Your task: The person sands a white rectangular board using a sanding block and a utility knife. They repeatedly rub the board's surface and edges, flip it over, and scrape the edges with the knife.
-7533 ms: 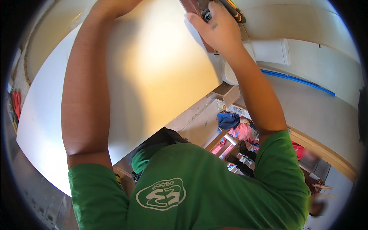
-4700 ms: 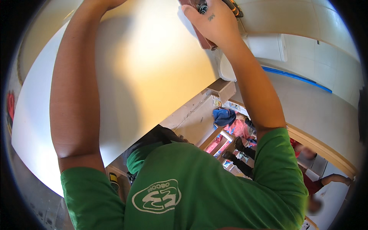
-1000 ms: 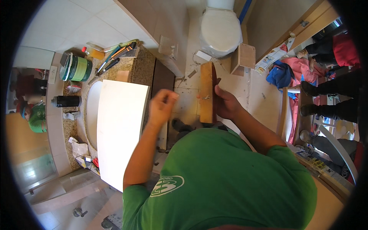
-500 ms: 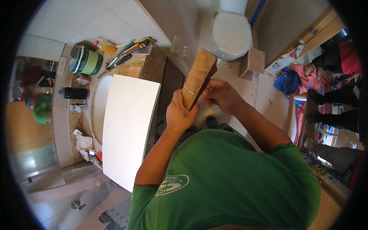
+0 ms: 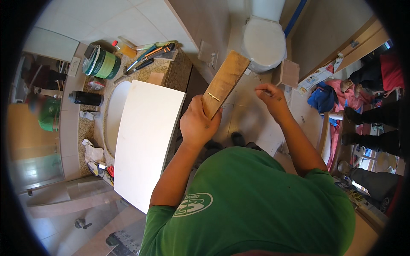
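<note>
While the left hand [image 5: 198, 123] is gripping the lower end of a wooden block [image 5: 228, 79], the block is tilting away from the wearer, past the front edge of the counter [image 5: 176, 70]. The right hand [image 5: 273, 100] is hanging apart with fingers loosely curled; no object is showing, though whether its grip is pinching something small cannot be told.

As for progress, a small brass-coloured piece [image 5: 213, 97] is lying across the block's broad face; whether it is fixed, the view is not showing. A white panel [image 5: 149, 132] is partly covering the basin [image 5: 114, 106] and overhanging the counter's front edge; the block is not touching it. The orange-and-black tool [image 5: 158, 52] is lying unused near the counter's far end.

On markings, the green shirt [image 5: 256, 192] is bearing a pale oval emblem [image 5: 194, 205] with lettering, partly folded under. The green tub [image 5: 115, 68], at the counter's back edge, is carrying a paler label [image 5: 108, 66]; its print is showing too small to read.
</note>
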`<action>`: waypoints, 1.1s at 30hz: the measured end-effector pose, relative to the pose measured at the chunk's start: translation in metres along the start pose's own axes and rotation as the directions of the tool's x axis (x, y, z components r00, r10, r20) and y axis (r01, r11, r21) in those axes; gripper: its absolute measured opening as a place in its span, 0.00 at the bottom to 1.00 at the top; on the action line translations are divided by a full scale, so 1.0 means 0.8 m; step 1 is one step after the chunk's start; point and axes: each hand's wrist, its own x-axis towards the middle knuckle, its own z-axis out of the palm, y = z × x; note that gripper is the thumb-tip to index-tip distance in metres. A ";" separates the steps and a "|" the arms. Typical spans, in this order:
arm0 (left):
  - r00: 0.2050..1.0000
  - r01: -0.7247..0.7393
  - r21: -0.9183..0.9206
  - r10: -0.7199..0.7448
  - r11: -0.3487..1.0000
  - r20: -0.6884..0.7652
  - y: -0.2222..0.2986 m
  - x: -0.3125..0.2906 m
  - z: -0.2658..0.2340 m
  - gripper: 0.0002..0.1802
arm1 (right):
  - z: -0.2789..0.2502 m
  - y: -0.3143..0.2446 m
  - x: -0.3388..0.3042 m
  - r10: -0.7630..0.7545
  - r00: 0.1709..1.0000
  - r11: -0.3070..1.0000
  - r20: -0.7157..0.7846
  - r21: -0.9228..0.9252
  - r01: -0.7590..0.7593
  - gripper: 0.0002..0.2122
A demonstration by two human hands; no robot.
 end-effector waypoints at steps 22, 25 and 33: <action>0.765 0.634 -0.738 0.329 -0.232 0.554 -0.032 -0.010 -0.016 0.29 | 0.093 -0.162 -0.054 -0.642 0.766 0.766 -0.002 0.018 0.642 0.09; 0.760 0.639 -0.732 0.341 -0.237 0.553 -0.038 -0.013 -0.011 0.28 | 0.094 -0.169 -0.049 -0.643 0.764 0.763 0.050 -0.046 0.645 0.07; 0.798 0.600 -0.704 0.231 -0.379 0.556 -0.082 -0.022 0.012 0.29 | 0.011 -0.189 -0.042 -0.412 0.885 0.842 -0.220 0.281 0.461 0.05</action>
